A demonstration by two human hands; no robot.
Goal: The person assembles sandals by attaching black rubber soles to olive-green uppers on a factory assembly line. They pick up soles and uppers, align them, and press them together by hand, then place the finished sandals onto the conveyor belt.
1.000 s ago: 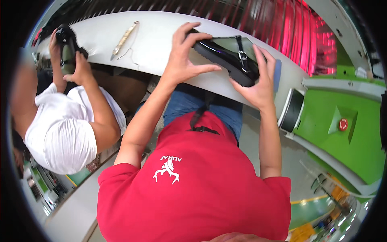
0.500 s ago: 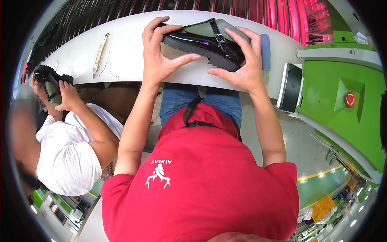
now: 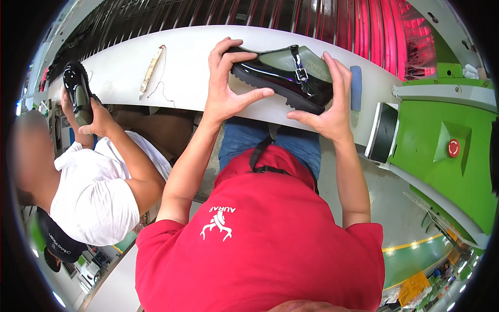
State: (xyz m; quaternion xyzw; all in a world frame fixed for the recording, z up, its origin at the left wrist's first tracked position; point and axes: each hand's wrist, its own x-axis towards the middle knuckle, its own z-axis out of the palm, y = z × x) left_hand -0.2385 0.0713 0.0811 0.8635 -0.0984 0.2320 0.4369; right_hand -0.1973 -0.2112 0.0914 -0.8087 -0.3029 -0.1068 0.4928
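Note:
Held sideways over the white table is a glossy black shoe (image 3: 270,71) with a buckled strap, a chunky dark sole and a grey-green lining. Its toe points left, where my left hand (image 3: 227,86) grips it, fingers over the top and thumb along the sole side. Around the heel end closes my right hand (image 3: 332,104), its fingers on the far side and thumb under the sole. The strap and buckle face up between the two hands.
The white tabletop (image 3: 192,41) carries a wrapped knife-like tool (image 3: 152,71) with string and a blue flat strip (image 3: 356,88). A phone (image 3: 382,132) lies by a green machine (image 3: 442,156) with a red button (image 3: 454,148). At left a co-worker (image 3: 99,197) holds another shoe (image 3: 78,93). Metal rollers (image 3: 228,13) run behind.
The view has shifted, so table and hands appear lower and further right. The shoe is tilted a little, showing more of its lining. The co-worker's shoe has turned toe-up.

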